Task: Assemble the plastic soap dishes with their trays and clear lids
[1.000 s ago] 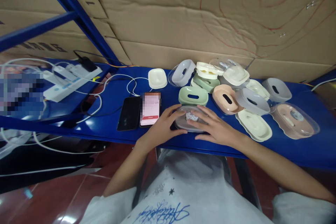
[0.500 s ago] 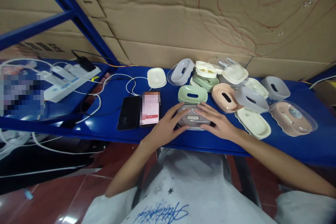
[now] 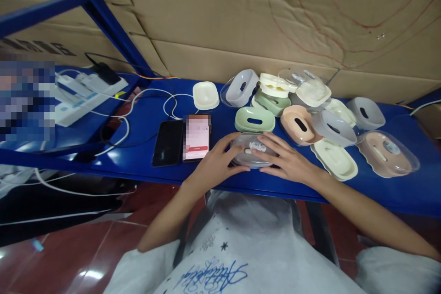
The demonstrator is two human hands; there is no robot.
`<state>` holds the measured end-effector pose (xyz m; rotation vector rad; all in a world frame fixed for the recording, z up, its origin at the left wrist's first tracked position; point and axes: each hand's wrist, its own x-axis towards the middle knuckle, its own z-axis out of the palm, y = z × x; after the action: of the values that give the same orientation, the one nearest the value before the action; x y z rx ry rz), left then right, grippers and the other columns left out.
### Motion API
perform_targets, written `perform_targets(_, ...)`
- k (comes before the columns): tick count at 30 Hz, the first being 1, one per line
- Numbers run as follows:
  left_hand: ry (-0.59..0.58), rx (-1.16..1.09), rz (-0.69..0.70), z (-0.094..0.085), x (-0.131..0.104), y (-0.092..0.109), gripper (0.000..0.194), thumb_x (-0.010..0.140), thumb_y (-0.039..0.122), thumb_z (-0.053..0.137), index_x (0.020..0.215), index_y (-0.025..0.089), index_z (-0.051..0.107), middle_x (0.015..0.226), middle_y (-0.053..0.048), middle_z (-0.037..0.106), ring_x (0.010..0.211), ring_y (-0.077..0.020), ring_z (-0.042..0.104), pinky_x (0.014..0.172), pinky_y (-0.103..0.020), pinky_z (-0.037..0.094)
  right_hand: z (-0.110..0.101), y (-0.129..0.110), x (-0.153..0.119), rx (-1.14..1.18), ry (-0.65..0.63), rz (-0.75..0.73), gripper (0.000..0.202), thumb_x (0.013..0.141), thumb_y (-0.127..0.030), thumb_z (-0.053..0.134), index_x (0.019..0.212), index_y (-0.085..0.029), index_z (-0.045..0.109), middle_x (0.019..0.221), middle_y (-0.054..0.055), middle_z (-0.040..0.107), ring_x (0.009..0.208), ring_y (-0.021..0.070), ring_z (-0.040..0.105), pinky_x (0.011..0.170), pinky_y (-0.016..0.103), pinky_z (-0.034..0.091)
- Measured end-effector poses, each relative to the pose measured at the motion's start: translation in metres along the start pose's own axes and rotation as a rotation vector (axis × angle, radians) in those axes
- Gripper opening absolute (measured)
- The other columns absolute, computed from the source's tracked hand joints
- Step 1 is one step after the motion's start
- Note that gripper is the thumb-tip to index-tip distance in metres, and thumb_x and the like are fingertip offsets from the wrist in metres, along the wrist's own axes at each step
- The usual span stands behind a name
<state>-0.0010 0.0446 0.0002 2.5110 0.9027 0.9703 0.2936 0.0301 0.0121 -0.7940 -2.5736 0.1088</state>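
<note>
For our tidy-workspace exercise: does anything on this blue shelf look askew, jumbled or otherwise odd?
Yes. Behind the clear-lidded box that the left hand and right hand press on, the soap-dish parts lie jumbled, overlapping and tilted rather than stacked. At the left, white cables loop loosely across the blue shelf. Nothing looks spilled or broken.

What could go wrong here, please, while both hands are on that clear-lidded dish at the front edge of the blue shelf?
1. The clear-lidded dish sits close to the front edge of the blue shelf; a slip by the left hand or right hand might drop it.
2. The lit phone lies just beside the left hand and could get nudged.
3. The heaped dishes behind look loosely stacked and might topple.
</note>
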Motion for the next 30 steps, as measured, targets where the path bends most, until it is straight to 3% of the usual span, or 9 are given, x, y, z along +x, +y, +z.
perform_targets(7, -0.012, 0.011, -0.050, 0.000, -0.002, 0.000, 0.053, 0.090, 0.050, 0.083, 0.124, 0.025, 0.051, 0.153, -0.015, 0.053, 0.140, -0.0365, 0.064, 0.100, -0.051, 0.068, 0.003, 0.001, 0.000, 0.121, -0.024, 0.089, 0.076, 0.105, -0.036, 0.066, 0.172, -0.038, 0.029, 0.179, 0.008, 0.028, 0.166, 0.0343, 0.026, 0.129, 0.063, 0.038)
perform_targets(16, 0.007, -0.032, -0.051, 0.000, -0.003, -0.002, 0.056, 0.089, 0.051, 0.084, 0.123, 0.025, 0.049, 0.152, -0.016, 0.053, 0.144, -0.0373, 0.060, 0.101, -0.051, 0.066, 0.003, -0.002, 0.001, 0.086, 0.002, 0.094, 0.079, 0.104, -0.037, 0.068, 0.172, -0.038, 0.028, 0.181, 0.010, 0.024, 0.167, 0.0354, 0.024, 0.129, 0.065, 0.038)
perform_targets(22, -0.042, -0.085, -0.087, 0.000, -0.001, -0.001, 0.072, 0.088, 0.050, 0.086, 0.146, 0.031, 0.047, 0.151, -0.014, 0.052, 0.141, -0.0376, 0.061, 0.106, -0.056, 0.064, 0.001, 0.000, -0.002, 0.085, 0.004, 0.049, 0.073, 0.105, -0.036, 0.066, 0.170, -0.037, 0.033, 0.174, 0.009, 0.039, 0.164, 0.0331, 0.033, 0.128, 0.062, 0.042)
perform_targets(26, -0.047, -0.092, -0.073, 0.000, 0.000, 0.000, 0.067, 0.091, 0.050, 0.083, 0.147, 0.033, 0.050, 0.150, -0.013, 0.052, 0.144, -0.0373, 0.058, 0.113, -0.058, 0.060, 0.001, -0.004, -0.003, 0.049, -0.020, 0.042, 0.078, 0.101, -0.042, 0.072, 0.170, -0.037, 0.035, 0.177, 0.010, 0.033, 0.166, 0.0353, 0.026, 0.129, 0.064, 0.040)
perform_targets(30, -0.049, -0.097, -0.068, -0.001, 0.000, 0.000, 0.066, 0.091, 0.050, 0.082, 0.146, 0.031, 0.050, 0.150, -0.014, 0.052, 0.143, -0.0371, 0.058, 0.113, -0.058, 0.060, 0.003, -0.010, -0.003, -0.009, 0.009, 0.070, 0.086, 0.100, -0.035, 0.074, 0.172, -0.041, 0.026, 0.182, 0.008, 0.019, 0.167, 0.0365, 0.021, 0.129, 0.063, 0.038)
